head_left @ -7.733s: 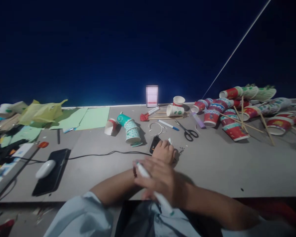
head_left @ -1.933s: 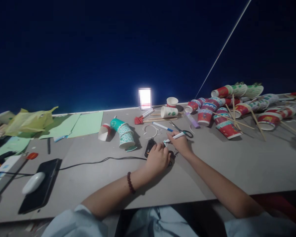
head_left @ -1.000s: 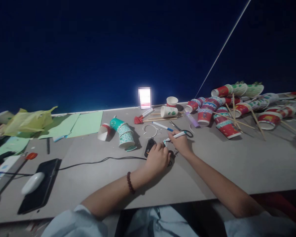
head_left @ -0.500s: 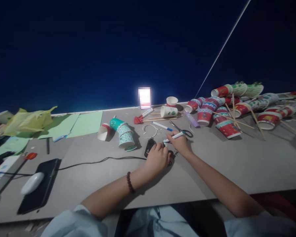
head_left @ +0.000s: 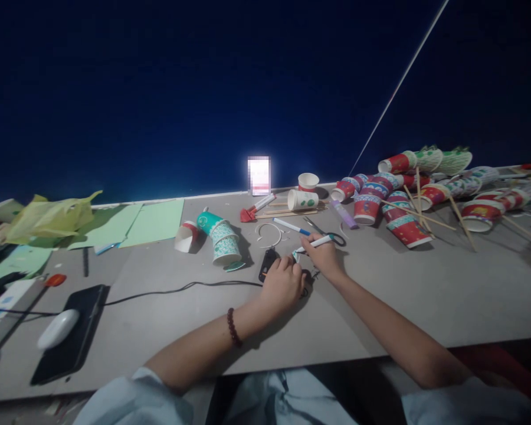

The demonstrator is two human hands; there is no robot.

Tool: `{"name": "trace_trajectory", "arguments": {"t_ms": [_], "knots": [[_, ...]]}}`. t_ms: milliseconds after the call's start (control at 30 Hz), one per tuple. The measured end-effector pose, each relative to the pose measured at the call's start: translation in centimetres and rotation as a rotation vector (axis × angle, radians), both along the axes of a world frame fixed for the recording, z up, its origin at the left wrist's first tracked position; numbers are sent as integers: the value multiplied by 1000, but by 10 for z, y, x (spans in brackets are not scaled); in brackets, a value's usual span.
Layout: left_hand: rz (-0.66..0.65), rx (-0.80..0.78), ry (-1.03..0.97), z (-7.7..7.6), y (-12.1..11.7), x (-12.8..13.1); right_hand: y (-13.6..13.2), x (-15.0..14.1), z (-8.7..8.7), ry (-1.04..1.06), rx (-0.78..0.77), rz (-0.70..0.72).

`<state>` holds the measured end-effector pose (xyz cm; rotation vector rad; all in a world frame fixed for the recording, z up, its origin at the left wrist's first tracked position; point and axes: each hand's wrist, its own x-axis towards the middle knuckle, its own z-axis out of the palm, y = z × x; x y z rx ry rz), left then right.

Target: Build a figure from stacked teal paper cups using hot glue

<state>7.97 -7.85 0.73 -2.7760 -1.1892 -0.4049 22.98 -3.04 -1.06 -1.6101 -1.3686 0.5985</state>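
Observation:
My right hand (head_left: 324, 258) grips a white marker (head_left: 319, 242) with a green end, slanted down to the left. Its lower end meets a small white piece with green on it (head_left: 296, 257). Curled fingers of my left hand (head_left: 285, 281) hold that piece at its edge; its full shape is hidden. Beside and partly under the left hand lies a black object (head_left: 269, 263) joined to a black cord; its kind is unclear. Scissors (head_left: 336, 239) with dark handles and a blue-and-white marker (head_left: 291, 226) lie just beyond my right hand.
Teal paper cups (head_left: 225, 245) joined in a curve lie left of my hands. Several red and green cup chains (head_left: 371, 198) with wooden sticks fill the right back. A phone (head_left: 77, 336) bearing a white mouse-like object (head_left: 58, 329) and green paper (head_left: 154, 223) are on the left.
My right hand and its marker have shifted slightly to the right. The left hand has stayed in place.

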Motion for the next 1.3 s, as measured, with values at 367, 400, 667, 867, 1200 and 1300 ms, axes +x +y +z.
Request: {"name": "trace_trajectory", "arguments": {"t_ms": [367,400,667,867,1200,1300], "knots": [[-12,29,9,-1,1,0,2,0,-4,13,8,23],[-7,31,9,-1,1,0,2,0,-3,28,2,18],[-9,20,-9,-1,0,0,2,0,-2,-2,19,17],[-19,0,-29,0,0,-1,4,1,-6,-9,29,33],[-19,10,-12,-1,0,0,2,0,-2,2,14,20],[-16,0,-15,-1,0,-1,2,0,-1,-14,35,37]]}}
